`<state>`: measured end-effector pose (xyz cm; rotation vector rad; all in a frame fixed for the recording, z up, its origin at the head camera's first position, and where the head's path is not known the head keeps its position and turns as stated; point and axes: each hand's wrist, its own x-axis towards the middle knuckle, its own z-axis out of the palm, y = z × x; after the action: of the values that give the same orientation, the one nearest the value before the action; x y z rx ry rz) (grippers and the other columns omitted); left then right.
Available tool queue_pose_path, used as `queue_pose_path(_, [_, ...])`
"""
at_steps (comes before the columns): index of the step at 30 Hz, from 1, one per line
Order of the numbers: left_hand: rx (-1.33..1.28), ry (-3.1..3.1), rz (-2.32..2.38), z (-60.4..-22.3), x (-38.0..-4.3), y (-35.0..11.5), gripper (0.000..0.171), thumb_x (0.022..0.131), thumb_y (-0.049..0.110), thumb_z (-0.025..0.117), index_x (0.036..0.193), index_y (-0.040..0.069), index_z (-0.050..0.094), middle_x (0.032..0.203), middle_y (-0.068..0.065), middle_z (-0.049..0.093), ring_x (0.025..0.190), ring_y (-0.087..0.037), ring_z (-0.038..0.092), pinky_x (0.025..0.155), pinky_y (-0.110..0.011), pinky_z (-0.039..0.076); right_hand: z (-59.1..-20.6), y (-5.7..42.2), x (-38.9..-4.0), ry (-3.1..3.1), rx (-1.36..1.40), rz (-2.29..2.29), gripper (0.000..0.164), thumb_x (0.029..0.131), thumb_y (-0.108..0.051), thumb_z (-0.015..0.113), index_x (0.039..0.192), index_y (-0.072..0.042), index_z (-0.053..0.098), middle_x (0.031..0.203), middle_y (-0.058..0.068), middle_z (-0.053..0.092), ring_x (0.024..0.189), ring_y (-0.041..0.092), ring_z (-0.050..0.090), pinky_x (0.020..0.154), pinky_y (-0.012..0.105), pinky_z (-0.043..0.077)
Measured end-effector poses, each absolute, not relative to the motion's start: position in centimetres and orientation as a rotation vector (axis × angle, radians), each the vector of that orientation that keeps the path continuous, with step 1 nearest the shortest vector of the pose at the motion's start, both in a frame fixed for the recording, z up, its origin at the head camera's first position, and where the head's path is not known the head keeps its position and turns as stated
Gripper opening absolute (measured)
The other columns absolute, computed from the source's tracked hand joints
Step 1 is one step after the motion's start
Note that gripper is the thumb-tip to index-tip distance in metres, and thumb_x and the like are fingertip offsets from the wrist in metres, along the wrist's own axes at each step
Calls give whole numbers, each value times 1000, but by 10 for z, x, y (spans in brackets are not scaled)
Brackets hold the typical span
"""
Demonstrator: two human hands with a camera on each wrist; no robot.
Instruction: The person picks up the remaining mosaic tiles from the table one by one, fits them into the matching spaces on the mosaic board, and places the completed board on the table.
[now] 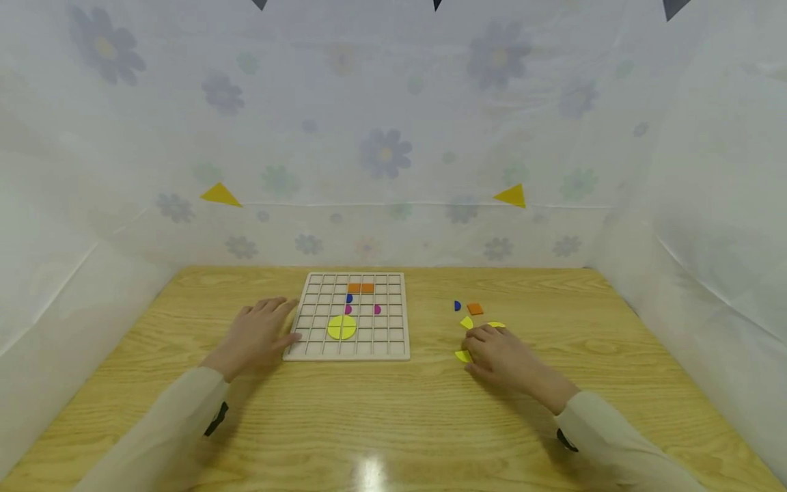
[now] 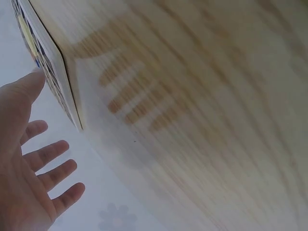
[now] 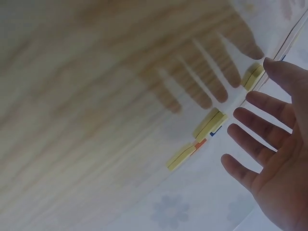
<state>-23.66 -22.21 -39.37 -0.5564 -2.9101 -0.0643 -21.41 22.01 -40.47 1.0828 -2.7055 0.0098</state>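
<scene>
A pale grid board (image 1: 347, 357) lies on the table, holding a yellow disc (image 1: 335, 333) of fitted pieces, an orange strip (image 1: 361, 288), a small blue piece (image 1: 349, 298) and magenta pieces, one a half-disc (image 1: 378, 309). Along the board's left edge rests my left hand (image 1: 255, 338), fingers extended, thumb by the near-left corner. My right hand (image 1: 501, 355) hovers low over loose yellow pieces, one poking out at its left (image 1: 462, 356). In the right wrist view its fingers are spread and loosely straight, with yellow pieces (image 3: 209, 125) beyond the fingertips; nothing is gripped.
Beyond the right hand lie a blue half-disc (image 1: 458, 305), an orange square (image 1: 475, 309), a yellow wedge (image 1: 466, 322) and another yellow piece (image 1: 496, 324). The wooden table (image 1: 369, 424) is bounded by a flowered white curtain (image 1: 381, 225) behind and at the sides.
</scene>
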Motion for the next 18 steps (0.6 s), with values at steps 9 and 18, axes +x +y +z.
queue_pose_path(9, [-576,-2976,-105,-396,-245,-220,60,87,42,55,136,10,41,134,-17,47,122,-39,43,96,-60,35,-406,217,-215,-2714,1072,-18,23,82,-33,65,94,-15,60,99,-2,59,96,18,55,81,39,49])
queue_pose_path(18, [-605,-2988,-141,-401,-250,-222,56,88,41,55,133,10,45,131,-16,49,120,-40,45,95,-61,34,-405,218,-215,-2718,1063,-10,20,82,-33,65,91,-16,58,94,-4,57,91,15,54,74,37,48])
